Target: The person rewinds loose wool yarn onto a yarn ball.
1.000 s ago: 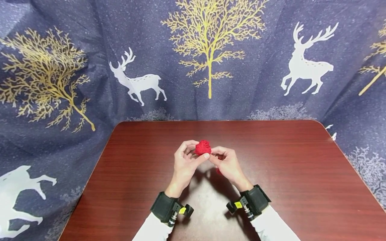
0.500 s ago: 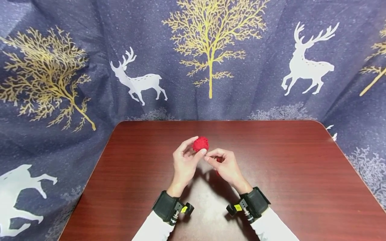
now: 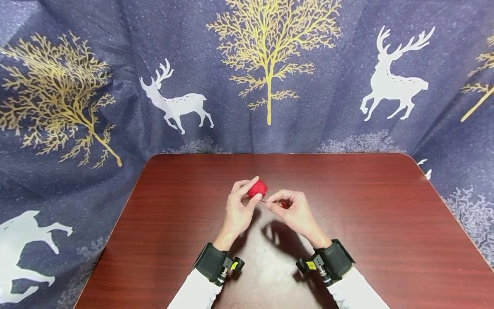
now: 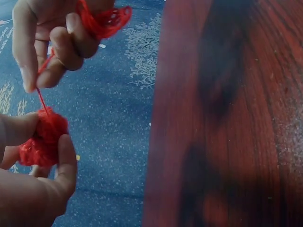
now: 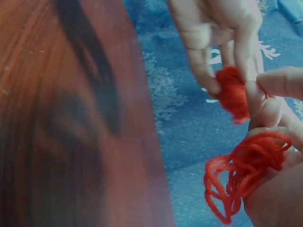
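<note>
A small wound ball of red yarn [image 3: 259, 188] is held above the table between the fingertips and thumb of my left hand [image 3: 237, 212]. From the ball a single strand [image 4: 41, 100] runs taut to my right hand [image 3: 298, 213], which pinches it between thumb and index finger. Loose loops of red yarn [image 5: 258, 153] are bunched in the curled lower fingers of the right hand and hang out below them. In the head view most of those loops are hidden behind the right hand.
Beneath both hands lies a reddish-brown wooden table [image 3: 185, 223] with rounded far corners. Behind it hangs a dark blue cloth [image 3: 308, 111] printed with white deer and golden trees. Each wrist wears a black strap with a camera, the left strap [image 3: 211, 262] below a white sleeve.
My right hand has moved from close beside the ball to the right, and the strand now shows stretched between the hands. The left fingers have shifted around the ball.
</note>
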A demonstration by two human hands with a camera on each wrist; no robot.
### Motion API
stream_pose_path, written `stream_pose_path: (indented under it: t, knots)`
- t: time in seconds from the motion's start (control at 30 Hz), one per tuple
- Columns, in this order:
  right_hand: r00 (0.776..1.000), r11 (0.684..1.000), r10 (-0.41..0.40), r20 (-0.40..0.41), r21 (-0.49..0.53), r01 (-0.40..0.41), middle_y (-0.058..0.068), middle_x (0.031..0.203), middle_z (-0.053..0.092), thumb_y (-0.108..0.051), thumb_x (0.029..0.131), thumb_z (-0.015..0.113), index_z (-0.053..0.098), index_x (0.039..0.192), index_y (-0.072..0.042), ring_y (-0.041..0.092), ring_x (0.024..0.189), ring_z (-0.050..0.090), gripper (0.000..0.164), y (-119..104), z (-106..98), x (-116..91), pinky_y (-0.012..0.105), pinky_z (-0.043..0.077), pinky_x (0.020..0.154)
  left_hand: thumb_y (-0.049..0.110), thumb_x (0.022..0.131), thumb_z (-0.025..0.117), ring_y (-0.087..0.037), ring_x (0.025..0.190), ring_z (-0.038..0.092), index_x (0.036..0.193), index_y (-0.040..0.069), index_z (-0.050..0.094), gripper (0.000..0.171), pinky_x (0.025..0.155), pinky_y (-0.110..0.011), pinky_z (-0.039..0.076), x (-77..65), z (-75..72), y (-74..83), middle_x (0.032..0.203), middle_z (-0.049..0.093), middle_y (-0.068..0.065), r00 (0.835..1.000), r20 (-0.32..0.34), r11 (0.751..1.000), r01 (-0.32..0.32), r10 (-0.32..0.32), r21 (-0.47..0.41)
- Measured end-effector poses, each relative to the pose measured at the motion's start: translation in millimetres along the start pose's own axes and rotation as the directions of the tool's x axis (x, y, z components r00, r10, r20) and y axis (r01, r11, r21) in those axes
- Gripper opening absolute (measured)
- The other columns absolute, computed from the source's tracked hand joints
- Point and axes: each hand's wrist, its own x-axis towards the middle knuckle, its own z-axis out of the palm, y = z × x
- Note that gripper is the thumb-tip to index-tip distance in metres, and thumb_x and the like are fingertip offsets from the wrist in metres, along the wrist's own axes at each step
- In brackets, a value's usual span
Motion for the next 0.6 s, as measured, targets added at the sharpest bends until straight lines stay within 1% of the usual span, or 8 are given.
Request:
stream_pose_path:
  t: [0.07,0.17,0.3,0.37,0.43,0.47,0.5,0.6]
  knots:
    - [1.000,1.000,-0.007,0.005,-0.002,0.007,0.004,0.069,0.064,0.001,0.085,0.078,0.077,0.093,-0.001,0.007,0.053,0.045,0.008,-3,-4,2,0.019,0.035,0.047,-0.003,0.093,0.068,-0.026,0.100,0.066,0.139,0.006,0.062,0.046,0.083,-0.030,0.057,-0.6,-0.5,0.1,0.126,0.055,-0.017,0.999,0.050,0.999,0.015,-0.016,0.035]
    - [1.000,1.000,-0.005,0.003,-0.006,0.005,0.005,0.069,0.065,0.000,0.085,0.078,0.078,0.092,-0.003,0.007,0.053,0.045,0.008,-8,-9,5,0.019,0.036,0.046,-0.003,0.093,0.068,-0.027,0.104,0.064,0.141,0.006,0.060,0.049,0.084,-0.029,0.057,-1.9,-1.4,-0.2,0.126,0.057,-0.016,0.992,0.111,0.997,0.056,-0.061,0.044]
    - [1.000,0.999,0.030,-0.009,0.034,-0.030,0.013,0.070,0.066,-0.002,0.086,0.077,0.077,0.093,-0.004,0.008,0.047,0.045,0.008,-13,-17,8,0.021,0.035,0.040,-0.001,0.092,0.071,-0.029,0.102,0.066,0.138,0.006,0.061,0.048,0.076,-0.025,0.056,-4.2,-2.7,0.2,0.124,0.062,-0.014,0.976,0.162,0.989,0.145,-0.143,-0.002]
    - [0.998,0.996,0.061,-0.014,0.072,-0.060,0.014,0.073,0.068,-0.002,0.086,0.076,0.077,0.094,-0.004,0.009,0.045,0.044,0.008,-15,-20,9,0.021,0.034,0.038,-0.001,0.090,0.072,-0.031,0.102,0.067,0.133,0.004,0.063,0.044,0.074,-0.024,0.057,-5.0,-3.1,0.7,0.122,0.065,-0.014,0.970,0.180,0.985,0.170,-0.163,-0.026]
    - [0.996,0.991,0.084,-0.016,0.104,-0.082,0.011,0.074,0.069,-0.002,0.086,0.076,0.076,0.096,-0.001,0.008,0.045,0.044,0.009,-15,-23,11,0.021,0.034,0.037,-0.002,0.089,0.073,-0.033,0.100,0.068,0.128,0.000,0.065,0.039,0.075,-0.025,0.058,-5.4,-3.7,0.6,0.119,0.066,-0.016,0.967,0.200,0.985,0.168,-0.157,-0.038]
    - [0.995,0.989,0.095,-0.018,0.116,-0.093,0.010,0.075,0.070,-0.002,0.086,0.076,0.075,0.097,0.000,0.008,0.045,0.043,0.010,-16,-24,11,0.021,0.034,0.037,-0.003,0.089,0.073,-0.031,0.103,0.067,0.127,0.000,0.066,0.039,0.079,-0.026,0.058,-5.2,-3.8,0.5,0.119,0.067,-0.016,0.966,0.211,0.986,0.163,-0.151,-0.038]
    - [0.995,0.987,0.103,-0.017,0.128,-0.100,0.008,0.075,0.070,-0.002,0.086,0.076,0.075,0.097,0.002,0.008,0.046,0.043,0.012,-15,-25,12,0.021,0.034,0.038,-0.003,0.088,0.074,-0.031,0.103,0.067,0.125,-0.001,0.067,0.038,0.081,-0.026,0.058,-5.2,-4.1,0.1,0.118,0.068,-0.016,0.963,0.225,0.987,0.158,-0.146,-0.038]
    - [0.994,0.983,0.110,-0.013,0.149,-0.107,0.005,0.075,0.070,-0.002,0.086,0.076,0.073,0.099,0.005,0.008,0.046,0.042,0.015,-14,-27,14,0.021,0.034,0.038,-0.005,0.087,0.074,-0.030,0.102,0.067,0.124,-0.003,0.068,0.038,0.084,-0.029,0.058,-5.3,-5.3,-0.2,0.116,0.069,-0.017,0.952,0.278,0.988,0.148,-0.128,-0.051]
